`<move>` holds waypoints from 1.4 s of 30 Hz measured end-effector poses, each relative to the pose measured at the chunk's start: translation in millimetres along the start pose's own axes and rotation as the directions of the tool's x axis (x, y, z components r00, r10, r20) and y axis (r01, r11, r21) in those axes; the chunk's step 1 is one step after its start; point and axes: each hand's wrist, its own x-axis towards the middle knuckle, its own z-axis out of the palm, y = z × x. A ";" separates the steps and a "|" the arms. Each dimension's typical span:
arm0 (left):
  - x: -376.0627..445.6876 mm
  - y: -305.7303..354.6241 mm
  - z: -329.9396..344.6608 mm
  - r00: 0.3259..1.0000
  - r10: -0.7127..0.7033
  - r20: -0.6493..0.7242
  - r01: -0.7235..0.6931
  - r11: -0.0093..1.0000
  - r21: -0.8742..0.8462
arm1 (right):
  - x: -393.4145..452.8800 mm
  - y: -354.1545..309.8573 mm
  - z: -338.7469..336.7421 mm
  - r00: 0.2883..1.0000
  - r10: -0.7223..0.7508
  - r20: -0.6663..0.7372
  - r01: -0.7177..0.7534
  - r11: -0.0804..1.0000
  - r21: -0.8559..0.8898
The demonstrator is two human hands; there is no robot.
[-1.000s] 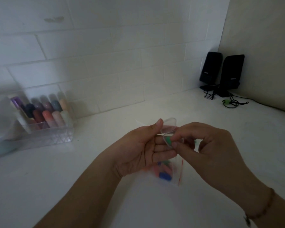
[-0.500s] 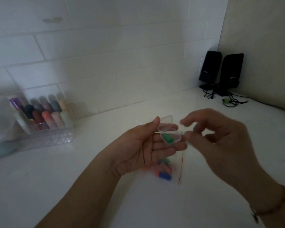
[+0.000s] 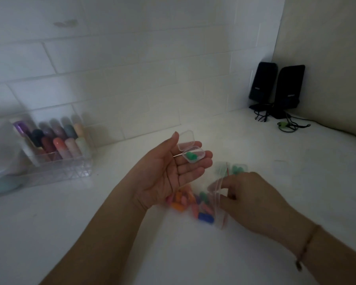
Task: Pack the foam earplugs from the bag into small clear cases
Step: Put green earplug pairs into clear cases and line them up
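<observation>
Left hand (image 3: 169, 171) is palm-up with an open clear case (image 3: 192, 150) on its fingers, green earplugs (image 3: 190, 155) inside. Right hand (image 3: 253, 199) pinches the bag (image 3: 206, 204) on the desk (image 3: 111, 212).

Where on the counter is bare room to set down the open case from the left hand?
Bare counter lies between the organizer and the left hand, and also between the bag and the speakers. It is crowded by the right hand, where the bag and a second case sit.
</observation>
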 end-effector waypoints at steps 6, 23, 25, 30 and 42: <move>-0.8 -3.8 2.3 0.999 -0.033 0.027 0.032 0.999 0.031 | 3.7 -5.5 16.3 0.996 0.033 -0.087 -0.052 0.974 -0.221; -1.8 -11.6 5.7 0.979 -0.136 0.153 0.131 0.990 0.045 | -3.0 -2.7 -52.0 0.930 0.040 -0.365 0.153 0.862 0.484; -1.8 -13.8 6.2 0.974 -0.151 0.167 0.143 0.988 0.059 | -6.0 -7.0 -42.6 0.907 -0.071 -0.414 0.223 0.917 0.332; -2.4 -14.4 7.0 0.976 -0.150 0.159 0.138 0.987 0.083 | -4.3 -2.9 -30.1 0.890 -0.265 -0.371 0.301 0.953 0.043; -2.9 -14.5 7.7 0.967 -0.160 0.196 0.151 0.987 0.060 | -4.3 -1.2 -34.7 0.866 -0.339 -0.368 0.388 0.920 0.064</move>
